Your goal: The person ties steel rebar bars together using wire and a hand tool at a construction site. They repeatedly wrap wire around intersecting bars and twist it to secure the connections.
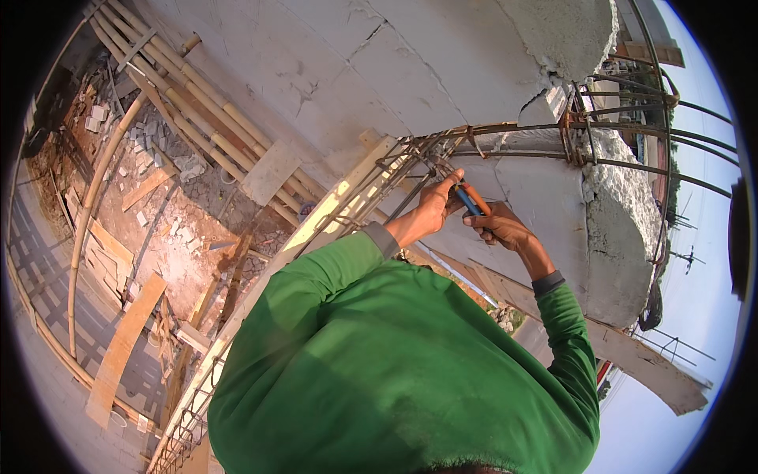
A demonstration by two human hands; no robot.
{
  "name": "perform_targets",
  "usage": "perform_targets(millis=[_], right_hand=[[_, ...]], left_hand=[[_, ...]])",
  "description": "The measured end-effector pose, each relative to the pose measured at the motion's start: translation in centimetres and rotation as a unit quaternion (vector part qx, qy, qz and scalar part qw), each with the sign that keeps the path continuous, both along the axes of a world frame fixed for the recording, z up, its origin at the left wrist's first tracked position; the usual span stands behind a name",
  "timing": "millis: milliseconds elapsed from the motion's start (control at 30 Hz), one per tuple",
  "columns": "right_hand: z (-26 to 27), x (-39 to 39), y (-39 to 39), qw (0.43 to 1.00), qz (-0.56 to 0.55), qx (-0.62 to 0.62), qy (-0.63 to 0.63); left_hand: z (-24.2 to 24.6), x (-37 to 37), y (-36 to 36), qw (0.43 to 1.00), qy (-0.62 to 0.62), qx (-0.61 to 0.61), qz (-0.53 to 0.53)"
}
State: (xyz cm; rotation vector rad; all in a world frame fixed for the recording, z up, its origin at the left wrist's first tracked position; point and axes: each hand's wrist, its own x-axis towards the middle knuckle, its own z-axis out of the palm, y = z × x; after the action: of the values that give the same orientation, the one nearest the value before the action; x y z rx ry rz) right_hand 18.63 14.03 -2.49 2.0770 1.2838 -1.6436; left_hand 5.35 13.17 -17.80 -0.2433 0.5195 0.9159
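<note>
My right hand (500, 225) is closed around the handles of pincers (472, 199), one handle orange and one blue. The tool's head points up and left at a joint of steel reinforcing bars (438, 159), where the bars of a wall-top beam meet bars crossing the block wall. My left hand (435, 204) is at that joint, just left of the tool, its thumb and fingers close to the pincers' head. Whether it holds wire or a bar cannot be told. Thin tie wire is too small to make out there.
Yellowish formwork timber (320, 216) runs along the rebar cage. Rusty column bars (628, 130) stick out at right past broken concrete (622, 195). Bamboo poles (219, 139) stretch across the upper left. Far below lie rubble (177, 231) and a plywood strip (127, 349).
</note>
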Motion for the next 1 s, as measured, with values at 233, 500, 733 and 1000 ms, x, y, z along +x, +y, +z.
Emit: perform_targets(millis=[233, 500, 733, 1000], right_hand=[[-3.2, -0.8, -3.4, 0.605, 0.457, 0.455, -0.467], [-2.5, 0.7, 0.1, 0.989, 0.053, 0.068, -0.122], [-0.2, -0.9, -0.5, 0.996, -0.083, -0.018, 0.000], [-2.9, -0.9, -3.0, 0.727, 0.411, 0.353, -0.422]], left_hand=[[2.6, 1.2, 0.2, 0.993, 0.108, 0.049, 0.009], [1.2, 0.4, -1.5, 0.996, 0.087, 0.006, -0.032], [0.1, 2.4, 1.2, 0.999, -0.009, -0.031, 0.006], [0.2, 2.9, 1.6, 0.992, 0.114, -0.042, -0.025]])
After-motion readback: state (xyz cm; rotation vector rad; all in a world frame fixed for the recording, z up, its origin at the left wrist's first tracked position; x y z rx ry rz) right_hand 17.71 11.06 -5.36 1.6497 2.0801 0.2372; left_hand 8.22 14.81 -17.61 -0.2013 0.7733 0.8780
